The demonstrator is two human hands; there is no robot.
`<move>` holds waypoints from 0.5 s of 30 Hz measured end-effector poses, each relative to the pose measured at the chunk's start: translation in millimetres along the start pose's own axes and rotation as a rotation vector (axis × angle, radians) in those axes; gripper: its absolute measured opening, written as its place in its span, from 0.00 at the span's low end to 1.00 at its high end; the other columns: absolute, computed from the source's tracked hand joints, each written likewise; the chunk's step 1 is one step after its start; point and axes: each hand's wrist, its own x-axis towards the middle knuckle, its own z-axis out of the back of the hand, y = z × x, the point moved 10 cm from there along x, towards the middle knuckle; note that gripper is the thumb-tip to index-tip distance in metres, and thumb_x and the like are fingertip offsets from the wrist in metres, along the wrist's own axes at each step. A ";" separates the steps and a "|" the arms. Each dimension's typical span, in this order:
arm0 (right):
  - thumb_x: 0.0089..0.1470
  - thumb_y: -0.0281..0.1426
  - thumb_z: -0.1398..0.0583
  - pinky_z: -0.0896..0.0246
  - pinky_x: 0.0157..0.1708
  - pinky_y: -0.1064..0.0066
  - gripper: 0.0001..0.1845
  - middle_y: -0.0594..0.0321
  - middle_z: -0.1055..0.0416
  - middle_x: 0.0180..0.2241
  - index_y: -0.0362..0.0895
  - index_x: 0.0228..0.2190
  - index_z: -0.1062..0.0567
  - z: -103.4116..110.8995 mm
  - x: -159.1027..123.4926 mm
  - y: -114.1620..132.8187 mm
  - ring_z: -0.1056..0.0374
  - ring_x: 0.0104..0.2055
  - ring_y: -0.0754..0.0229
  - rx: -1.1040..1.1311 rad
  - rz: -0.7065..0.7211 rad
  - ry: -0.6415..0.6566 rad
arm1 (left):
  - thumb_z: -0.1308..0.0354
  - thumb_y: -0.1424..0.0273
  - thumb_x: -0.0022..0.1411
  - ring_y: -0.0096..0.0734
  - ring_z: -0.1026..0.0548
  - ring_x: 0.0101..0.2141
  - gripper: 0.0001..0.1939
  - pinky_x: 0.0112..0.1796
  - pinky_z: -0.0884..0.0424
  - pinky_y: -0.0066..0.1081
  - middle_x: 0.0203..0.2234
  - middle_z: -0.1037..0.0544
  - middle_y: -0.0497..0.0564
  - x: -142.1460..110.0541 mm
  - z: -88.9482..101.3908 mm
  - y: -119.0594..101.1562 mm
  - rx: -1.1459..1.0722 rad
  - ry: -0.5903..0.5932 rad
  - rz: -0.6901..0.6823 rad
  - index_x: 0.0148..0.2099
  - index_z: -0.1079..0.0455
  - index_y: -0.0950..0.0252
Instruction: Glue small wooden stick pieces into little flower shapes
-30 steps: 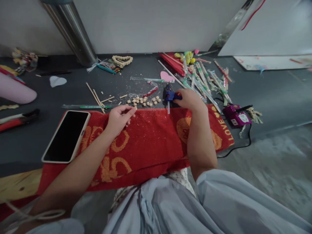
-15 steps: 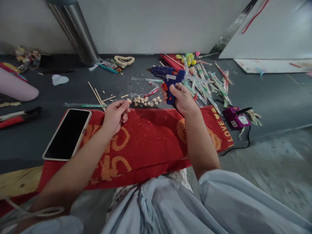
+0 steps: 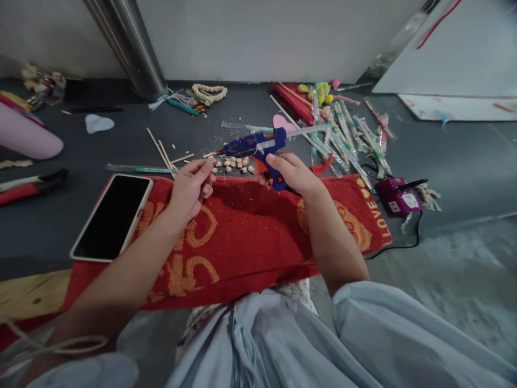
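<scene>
little room for a slip between nozzle and fingertips

nearest is the red towel (image 3: pixel 250 231), flecked with pale crumbs; a drip of glue there would likely set in its pile. the smartphone (image 3: pixel 111 215) lies partly on its left end, where a shift of the left forearm could nudge it. the left hand (image 3: pixel 190 187) is closed in a pinch, seemingly on a small wooden piece (image 3: pixel 212 164) — too small to be sure. the right hand (image 3: pixel 290 171) wraps the grip of the blue hot glue gun (image 3: pixel 246 145), which is held over the towel's far edge, nozzle just beside those left fingertips. if it is hot, a jerk or an overlong squeeze could burn skin. past the fingertips, stray glue could clump the loose wooden blocks (image 3: pixel 238 164); farther right, the protruding glue stick (image 3: pixel 306 130) might catch the wrapped chopsticks (image 3: pixel 375 142)
</scene>
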 end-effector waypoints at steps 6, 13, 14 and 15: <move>0.48 0.63 0.41 0.38 0.21 0.74 0.32 0.65 0.29 0.20 0.44 0.23 0.28 -3.1 -0.7 1.0 0.36 0.20 0.68 -0.032 -0.016 0.014 | 0.35 0.64 0.60 0.15 0.43 0.12 0.09 0.14 0.48 0.22 0.17 0.32 0.40 0.1 -1.4 0.1 0.009 0.012 -0.019 0.33 0.30 0.62; 0.53 0.60 0.42 0.38 0.23 0.74 0.31 0.67 0.30 0.20 0.44 0.23 0.28 -7.0 -1.8 7.8 0.36 0.20 0.68 -0.025 0.050 0.085 | 0.33 0.67 0.58 0.15 0.43 0.12 0.10 0.14 0.47 0.21 0.16 0.32 0.41 -0.6 -1.2 1.8 -0.024 0.015 -0.009 0.31 0.31 0.63; 0.53 0.60 0.42 0.38 0.24 0.74 0.31 0.67 0.30 0.20 0.44 0.22 0.29 -7.5 -1.9 8.9 0.36 0.20 0.69 -0.025 0.060 0.095 | 0.34 0.68 0.58 0.15 0.43 0.12 0.09 0.13 0.47 0.20 0.16 0.32 0.41 -1.0 -1.5 1.9 -0.039 0.014 -0.002 0.31 0.30 0.64; 0.54 0.59 0.42 0.38 0.24 0.75 0.31 0.67 0.31 0.20 0.44 0.22 0.29 -8.1 -2.1 10.1 0.36 0.20 0.69 -0.024 0.070 0.106 | 0.34 0.69 0.58 0.14 0.43 0.12 0.08 0.13 0.47 0.20 0.16 0.32 0.41 -1.5 -1.8 1.8 -0.052 0.012 0.003 0.31 0.30 0.64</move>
